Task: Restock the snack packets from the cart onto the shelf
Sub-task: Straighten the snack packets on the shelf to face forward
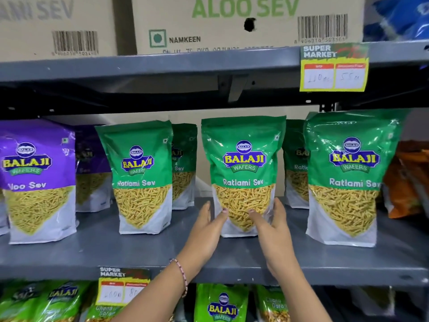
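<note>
A green Ratlami Sev packet (243, 159) stands upright on the grey middle shelf (139, 252). My left hand (206, 228) grips its lower left side and my right hand (271, 226) grips its lower right side, thumbs on the front. Two more green Ratlami Sev packets stand upright in the front row, one to the left (141, 177) and one to the right (346, 177). Further green packets stand behind them. The cart is not in view.
A purple Aloo Sev packet (37, 182) stands at the left. Orange packets (406, 182) fill the far right. Cardboard cartons (232, 22) sit on the upper shelf, which carries a price tag (334, 68). Green packets (220, 305) line the shelf below.
</note>
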